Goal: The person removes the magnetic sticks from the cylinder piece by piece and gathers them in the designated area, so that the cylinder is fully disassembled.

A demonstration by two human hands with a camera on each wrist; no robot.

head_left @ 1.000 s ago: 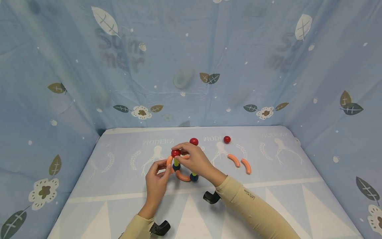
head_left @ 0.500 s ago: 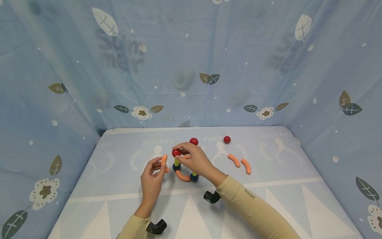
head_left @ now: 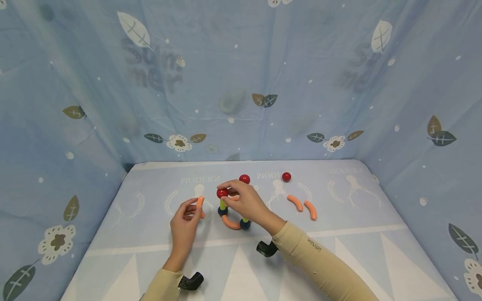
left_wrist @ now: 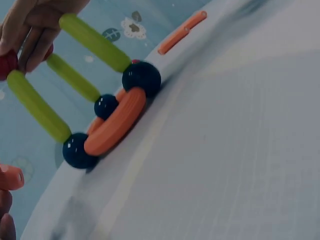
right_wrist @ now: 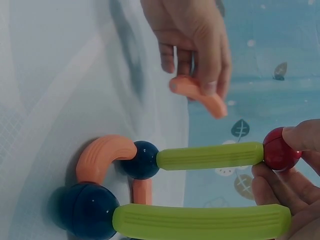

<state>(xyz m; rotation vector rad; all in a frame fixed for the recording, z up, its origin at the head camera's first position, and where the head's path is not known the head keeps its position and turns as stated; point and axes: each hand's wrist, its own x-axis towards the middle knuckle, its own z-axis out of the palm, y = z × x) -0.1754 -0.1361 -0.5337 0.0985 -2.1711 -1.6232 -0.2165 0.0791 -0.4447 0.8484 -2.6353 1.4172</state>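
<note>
My left hand (head_left: 183, 228) pinches a curved orange stick (head_left: 200, 202) between thumb and fingers, to the left of a small frame of balls and sticks. My right hand (head_left: 246, 200) pinches a red ball (head_left: 222, 193) that tops one green upright stick (right_wrist: 210, 155). Dark blue balls (left_wrist: 141, 78) form the frame's feet, joined by curved orange sticks (left_wrist: 116, 122) low down. Another green upright (right_wrist: 200, 221), nearer the right wrist camera, has a bare upper end. Behind my right hand shows a second red ball (head_left: 244, 179); the hand hides part of the frame.
Two loose orange sticks (head_left: 295, 202) lie on the patterned table mat (head_left: 150, 234) to the right of the frame. A loose red ball (head_left: 286, 177) sits farther back. A blue printed curtain (head_left: 241, 83) encloses the table's back and sides.
My left hand has drawn back leftward from beside the held red ball, carrying the orange stick away from the frame. The right hand has stayed on the red ball.
</note>
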